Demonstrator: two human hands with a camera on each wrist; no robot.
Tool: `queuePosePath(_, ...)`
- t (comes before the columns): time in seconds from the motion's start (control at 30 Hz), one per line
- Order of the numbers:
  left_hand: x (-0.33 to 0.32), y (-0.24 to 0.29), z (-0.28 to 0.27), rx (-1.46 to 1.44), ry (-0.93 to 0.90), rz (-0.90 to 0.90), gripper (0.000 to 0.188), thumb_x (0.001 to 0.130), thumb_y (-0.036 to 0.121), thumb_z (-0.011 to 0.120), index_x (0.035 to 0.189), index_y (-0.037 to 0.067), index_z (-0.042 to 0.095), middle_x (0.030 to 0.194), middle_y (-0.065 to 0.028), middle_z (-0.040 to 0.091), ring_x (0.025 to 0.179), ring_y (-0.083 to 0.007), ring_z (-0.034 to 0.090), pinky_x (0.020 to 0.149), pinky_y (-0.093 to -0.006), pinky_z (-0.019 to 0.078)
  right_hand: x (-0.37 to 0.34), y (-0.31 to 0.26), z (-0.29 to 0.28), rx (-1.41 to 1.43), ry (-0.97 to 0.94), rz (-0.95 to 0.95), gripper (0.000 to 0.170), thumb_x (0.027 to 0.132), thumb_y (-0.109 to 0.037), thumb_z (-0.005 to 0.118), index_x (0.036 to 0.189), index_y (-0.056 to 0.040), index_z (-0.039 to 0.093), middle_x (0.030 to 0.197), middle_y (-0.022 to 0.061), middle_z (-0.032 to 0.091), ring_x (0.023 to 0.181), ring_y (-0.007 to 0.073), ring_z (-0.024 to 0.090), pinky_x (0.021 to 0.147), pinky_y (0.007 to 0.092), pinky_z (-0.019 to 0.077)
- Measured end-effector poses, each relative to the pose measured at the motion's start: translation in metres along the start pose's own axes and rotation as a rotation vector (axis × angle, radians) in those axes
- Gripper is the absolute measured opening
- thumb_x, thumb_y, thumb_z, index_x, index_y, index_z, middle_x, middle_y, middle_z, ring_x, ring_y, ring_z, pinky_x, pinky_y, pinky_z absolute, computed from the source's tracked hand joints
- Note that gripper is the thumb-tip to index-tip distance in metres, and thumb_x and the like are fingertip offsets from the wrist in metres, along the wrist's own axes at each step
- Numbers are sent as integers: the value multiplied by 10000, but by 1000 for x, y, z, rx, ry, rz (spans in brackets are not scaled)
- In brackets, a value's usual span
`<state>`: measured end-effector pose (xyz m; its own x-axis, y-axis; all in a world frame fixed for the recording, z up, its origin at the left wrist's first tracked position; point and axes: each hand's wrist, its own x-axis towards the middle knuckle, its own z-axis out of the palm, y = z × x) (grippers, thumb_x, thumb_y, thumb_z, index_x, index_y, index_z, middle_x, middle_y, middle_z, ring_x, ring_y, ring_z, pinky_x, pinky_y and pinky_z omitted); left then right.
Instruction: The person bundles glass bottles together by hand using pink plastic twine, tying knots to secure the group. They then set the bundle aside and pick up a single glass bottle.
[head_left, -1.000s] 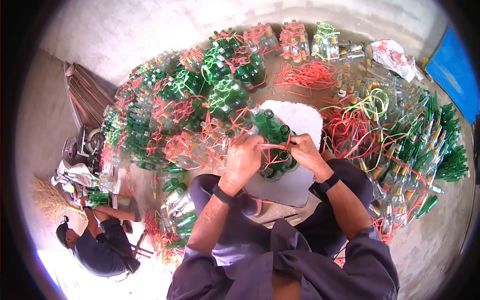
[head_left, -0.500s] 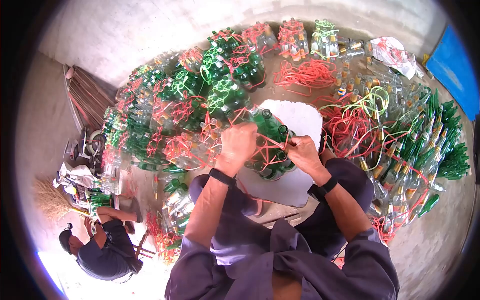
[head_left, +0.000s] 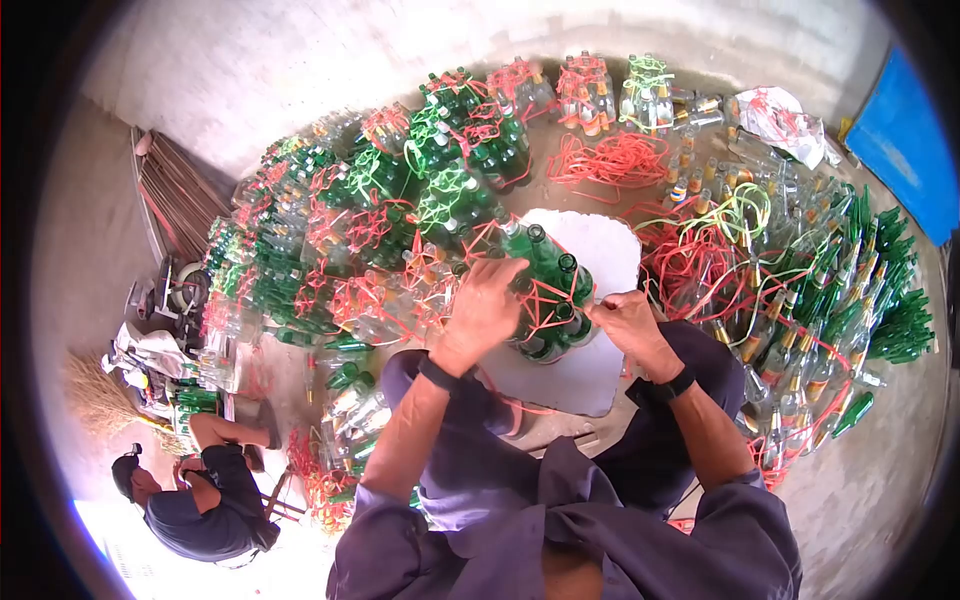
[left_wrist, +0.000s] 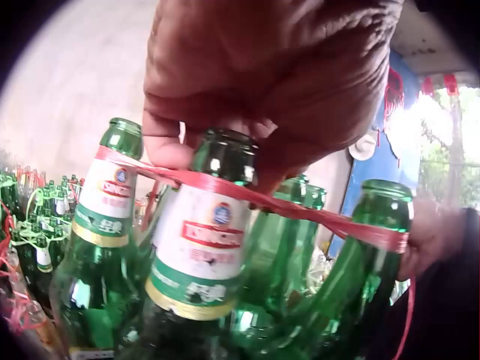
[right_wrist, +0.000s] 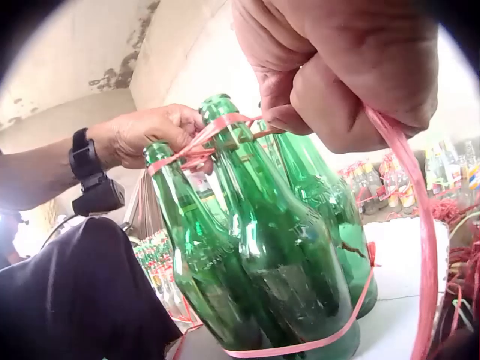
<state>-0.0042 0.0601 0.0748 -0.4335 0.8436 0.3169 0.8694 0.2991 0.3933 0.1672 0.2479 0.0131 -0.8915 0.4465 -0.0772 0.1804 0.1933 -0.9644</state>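
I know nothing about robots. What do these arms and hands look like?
They're human: the left hand and right hand wear no gloves. A black band circles each wrist; the left one carries a boxy black device. Dark purplish-grey sleeves end near the elbows.

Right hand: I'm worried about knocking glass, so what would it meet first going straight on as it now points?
Probably the tied green bottles, just ahead of the right hand in the head view; depth leaves unclear which bottle comes first.
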Motion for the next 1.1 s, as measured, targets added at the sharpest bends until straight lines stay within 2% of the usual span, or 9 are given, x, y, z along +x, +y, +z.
queuePosePath(0.07,-5,23,1,-1,85,17,461,763,59,685,1221,47,631,1197,-167,649,1189,-367,562,1036,-490,438,2,6,1,-27,12,2,210,883,-110,657,738,34,609,568,27,461,528,58,378,490,291,349)
queuePosePath(0.13,-5,49,3,-4,94,54,475,760,102,714,1225,46,631,1217,-164,643,1206,-360,556,1040,-484,427,4,5,0,9,-8,-360,295,879,-159,720,708,48,597,549,49,455,525,52,364,470,308,352)
queuePosePath(0.27,-6,54,37,12,88,62,530,738,228,791,1207,42,630,1250,-151,616,1240,-344,533,1014,-486,407,2,-12,-8,12,7,-7,322,859,-186,771,700,46,614,538,69,436,502,63,386,463,327,372)
queuePosePath(0.43,-5,60,37,109,97,64,552,735,206,772,1229,39,592,1260,-153,604,1200,-329,551,938,-503,434,11,5,-13,-356,0,-474,233,863,-166,754,761,31,682,577,132,582,477,264,538,499,366,436)
queuePosePath(0.53,-2,61,36,116,62,-6,607,769,221,757,1304,28,546,1270,-172,619,1206,-341,567,983,-496,442,12,-4,-18,-354,-20,-403,209,872,-176,733,798,18,704,633,163,626,525,323,597,519,391,462)
queuePosePath(0.73,-2,59,38,82,42,-48,720,760,227,771,1390,41,478,1169,-138,663,1164,-314,584,958,-489,445,26,10,-22,-638,-56,-581,190,877,-186,711,811,-8,717,671,183,614,597,333,643,563,405,505)
queuePosePath(0.83,-3,59,39,37,54,-79,761,756,219,778,1421,42,453,1138,-129,671,1127,-312,599,952,-476,450,22,6,-21,-485,-31,-358,177,867,-179,708,796,-16,713,678,174,616,622,342,650,566,410,511)
queuePosePath(0.97,-4,58,40,15,44,-112,846,746,228,788,1475,60,392,1181,-167,644,1100,-327,611,958,-468,451,27,-4,-28,-613,-37,-574,192,877,-148,681,746,-8,672,660,199,615,616,392,638,556,455,502)
queuePosePath(1.1,-2,58,39,-10,49,-150,877,749,235,787,1498,73,361,1229,-190,618,1131,-343,606,985,-477,450,33,-31,-39,-606,-41,-523,194,894,-134,647,736,-20,646,693,160,636,672,354,662,595,439,525)
